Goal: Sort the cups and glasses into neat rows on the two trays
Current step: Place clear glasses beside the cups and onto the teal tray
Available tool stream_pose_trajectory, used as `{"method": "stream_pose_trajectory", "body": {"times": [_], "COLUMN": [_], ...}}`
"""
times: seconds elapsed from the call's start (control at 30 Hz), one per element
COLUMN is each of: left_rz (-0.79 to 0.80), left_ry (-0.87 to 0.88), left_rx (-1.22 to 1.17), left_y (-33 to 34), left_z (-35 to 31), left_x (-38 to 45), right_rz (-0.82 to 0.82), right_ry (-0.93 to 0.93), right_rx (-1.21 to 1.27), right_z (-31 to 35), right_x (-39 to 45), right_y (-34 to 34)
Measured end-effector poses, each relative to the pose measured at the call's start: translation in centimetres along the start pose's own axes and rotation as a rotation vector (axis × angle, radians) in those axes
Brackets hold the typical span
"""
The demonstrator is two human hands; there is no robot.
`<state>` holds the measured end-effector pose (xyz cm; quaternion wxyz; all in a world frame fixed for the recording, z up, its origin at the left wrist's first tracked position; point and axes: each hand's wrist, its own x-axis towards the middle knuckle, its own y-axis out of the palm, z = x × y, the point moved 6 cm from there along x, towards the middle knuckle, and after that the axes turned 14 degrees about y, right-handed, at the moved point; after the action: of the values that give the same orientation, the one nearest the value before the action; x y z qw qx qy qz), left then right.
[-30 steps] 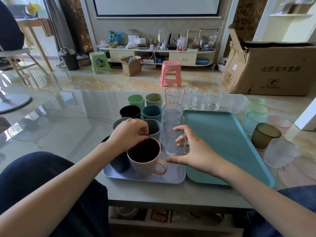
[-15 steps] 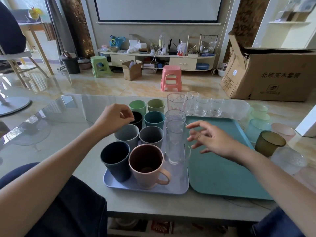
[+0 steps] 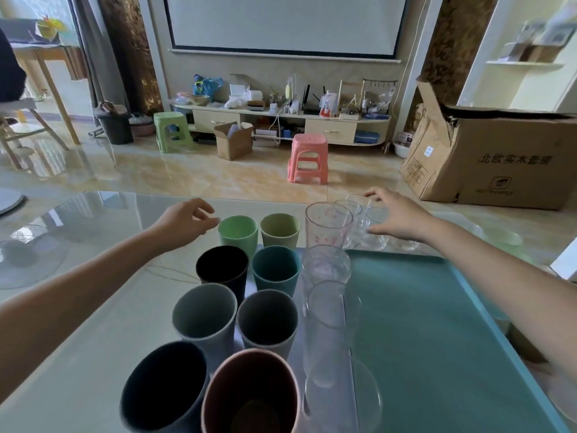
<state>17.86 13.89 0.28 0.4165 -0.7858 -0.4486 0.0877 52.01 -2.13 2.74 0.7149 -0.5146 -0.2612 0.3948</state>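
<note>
Already you had the coloured cups lined up in two columns on the left tray — light green cup [image 3: 238, 234] and olive cup [image 3: 280, 230] at the far end, then black cup [image 3: 222, 270] and teal cup [image 3: 276, 270], two grey cups [image 3: 204, 317] behind those, and the navy cup [image 3: 164, 385] and pink mug [image 3: 253, 392] nearest you. A third column of tall clear glasses [image 3: 327, 226] ran alongside, prob. so opaque and clear stayed apart. Only a sliver of that tray showed between the cups, so I put no mark on it.

Your left hand [image 3: 184, 225] hung just beside the light green cup's rim, fingers loosely curled, holding nothing — I'd judge it was there to nudge or steady that row. Your right hand [image 3: 395, 218] was stretched out over the short clear glasses [image 3: 373, 237] on the table beyond the teal tray [image 3: 437, 339], fingers spread and relaxed. It looked to be on or just above one glass; whether it had closed round it I couldn't tell, too blurred.

The teal tray lay bare to the right of the full one, touching or nearly so, apparently waiting for the remaining glassware. The short glasses were thin, see-through, clustered close together w/ rims near touching, so a careless grab could knock a neighbour.
</note>
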Motion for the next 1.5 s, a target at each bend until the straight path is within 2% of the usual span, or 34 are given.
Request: {"method": "stream_pose_trajectory", "body": {"times": [0.23,0.37,0.43,0.6,0.77,0.87,0.93,1.0,1.2,1.33,1.5], "left_rz": [0.005,-0.01,-0.009,-0.019,-0.07,-0.208,-0.301,-0.312,-0.075,0.11,0.584], "left_ry": [0.015,0.028,0.028,0.049,0.244,0.409,0.523,0.602,0.759,0.744,0.565], "left_rx": [-0.117,-0.115,-0.092,-0.027,0.104,0.188,0.252,0.242,0.256,0.268,0.506], "left_y": [4.3,5.1,4.9,3.8,2.8,1.4,0.6,1.0,7.0,11.6,18.1], "left_z": [-0.2,-0.2,-0.1,-0.5,-4.5,-9.0,-12.8,-16.4,-24.5,-26.4,-25.8], "left_x": [3.1,3.5,3.4,3.3,3.3,3.5,3.5,3.6,5.3,6.5,7.0], "right_rz": [0.089,0.034,0.002,0.06,-0.023,-0.11,-0.104,-0.06,0.018,0.042,0.145], "right_ry": [0.029,0.033,0.036,0.025,0.023,-0.012,-0.033,-0.039,-0.043,-0.05,0.09], "right_rx": [-0.226,-0.268,-0.24,-0.046,0.088,0.107,0.104,0.11,0.181,0.276,0.391], "right_z": [2.5,2.8,2.9,2.9,2.1,1.2,0.5,-0.3,-2.2,-2.7,-6.9], "right_x": [7.4,9.0,9.2,9.0,7.7,6.0,4.4,2.7,-0.6,-1.8,-3.3], "right_y": [4.5,5.6,5.5,5.4,3.6,0.9,-0.3,-0.4,2.5,3.7,2.0]}}
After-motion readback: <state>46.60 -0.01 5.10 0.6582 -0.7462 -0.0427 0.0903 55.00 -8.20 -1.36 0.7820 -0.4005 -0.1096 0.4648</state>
